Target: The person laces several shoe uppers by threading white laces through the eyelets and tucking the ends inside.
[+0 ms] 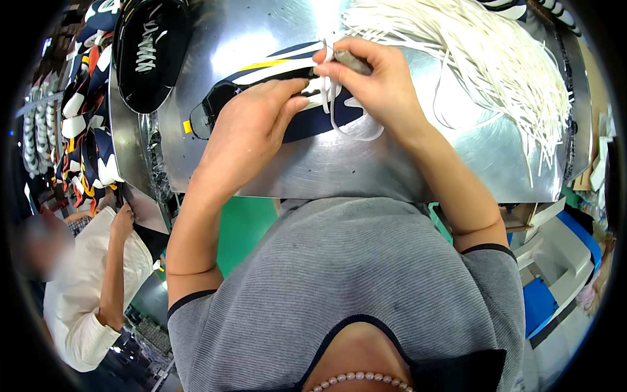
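Observation:
A navy, white and yellow shoe upper (313, 125) lies on its side on the metal table, with a black part at its left end. My left hand (251, 121) rests over it, its thumb and fingers closed on the upper near the lace openings. A white shoelace (358, 138) runs through the upper and hangs in a loop on the right side. My right hand (375, 78) pinches the lace between thumb and fingers above the upper. A short greyish-brown piece (353, 62) shows at that hand; whether it is worn on a finger or held, I cannot tell.
A large heap of loose white shoelaces (483, 52) covers the table's right side. At the back left is a black rounded thing (150, 78) with white lacing. More uppers (81, 104) are piled at far left, near a co-worker (91, 281). A grey-and-blue crate (555, 261) stands lower right.

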### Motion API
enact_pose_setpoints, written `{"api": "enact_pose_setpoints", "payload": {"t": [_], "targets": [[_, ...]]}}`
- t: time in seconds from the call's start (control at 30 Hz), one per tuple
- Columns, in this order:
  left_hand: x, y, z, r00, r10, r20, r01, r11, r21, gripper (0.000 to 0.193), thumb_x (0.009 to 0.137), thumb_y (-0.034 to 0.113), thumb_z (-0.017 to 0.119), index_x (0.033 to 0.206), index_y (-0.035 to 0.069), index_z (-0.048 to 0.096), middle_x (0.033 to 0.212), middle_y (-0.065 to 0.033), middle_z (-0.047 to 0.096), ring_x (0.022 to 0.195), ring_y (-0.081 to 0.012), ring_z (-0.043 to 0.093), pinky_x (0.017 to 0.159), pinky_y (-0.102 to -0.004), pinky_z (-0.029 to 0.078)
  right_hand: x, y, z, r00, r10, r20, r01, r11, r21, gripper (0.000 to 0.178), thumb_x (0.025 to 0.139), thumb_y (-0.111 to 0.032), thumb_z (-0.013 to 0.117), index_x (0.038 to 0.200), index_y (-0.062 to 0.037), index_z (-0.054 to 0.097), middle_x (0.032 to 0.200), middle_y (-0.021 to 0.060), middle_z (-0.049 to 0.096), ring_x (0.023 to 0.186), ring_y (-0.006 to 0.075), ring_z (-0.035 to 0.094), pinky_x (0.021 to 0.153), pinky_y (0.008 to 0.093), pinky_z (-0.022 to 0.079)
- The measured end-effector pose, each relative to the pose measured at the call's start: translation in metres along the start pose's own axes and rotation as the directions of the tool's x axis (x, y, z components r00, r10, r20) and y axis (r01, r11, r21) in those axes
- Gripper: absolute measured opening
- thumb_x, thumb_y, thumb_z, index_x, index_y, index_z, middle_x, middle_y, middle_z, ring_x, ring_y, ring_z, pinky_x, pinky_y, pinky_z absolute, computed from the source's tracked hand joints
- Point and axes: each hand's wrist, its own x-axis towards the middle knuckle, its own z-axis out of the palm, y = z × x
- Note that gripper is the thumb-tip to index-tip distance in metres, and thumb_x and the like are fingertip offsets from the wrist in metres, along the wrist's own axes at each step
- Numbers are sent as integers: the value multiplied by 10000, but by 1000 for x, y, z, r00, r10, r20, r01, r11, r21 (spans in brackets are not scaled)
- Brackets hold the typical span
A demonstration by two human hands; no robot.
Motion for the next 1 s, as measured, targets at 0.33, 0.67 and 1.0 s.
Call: {"api": "enact_pose_setpoints", "payload": {"t": [0.33, 0.67, 1.0], "targets": [[23, -9, 30, 995, -91, -46, 92, 996, 9, 162, 849, 296, 732, 874, 135, 729, 716, -53, 691, 628, -254, 656, 593, -360, 502, -1, 18, -2, 981, -94, -167, 86, 995, -52, 280, 886, -170, 719, 1082, 0, 615, 787, 104, 690, 681, 208, 652, 649, 319, 511], [33, -15, 26, 994, -106, 24, 107, 992, -72, 168, 858, 215, 716, 879, 48, 707, 728, -102, 686, 681, -233, 682, 649, -332, 516, -55, 6, -15, 999, -16, 43, 30, 932, -361, 148, 900, -163, 663, 960, -44, 600, 733, 126, 680, 676, 320, 671, 626, 412, 511], [34, -12, 27, 986, -167, 22, 168, 980, -102, 182, 857, 203, 716, 831, 25, 687, 583, -54, 566, 502, -139, 482, 532, -298, 408, -48, 9, -17, 996, -70, 54, 87, 874, -478, 132, 882, -176, 668, 912, -58, 618, 664, 124, 652, 664, 336, 661, 620, 439, 501]]}}
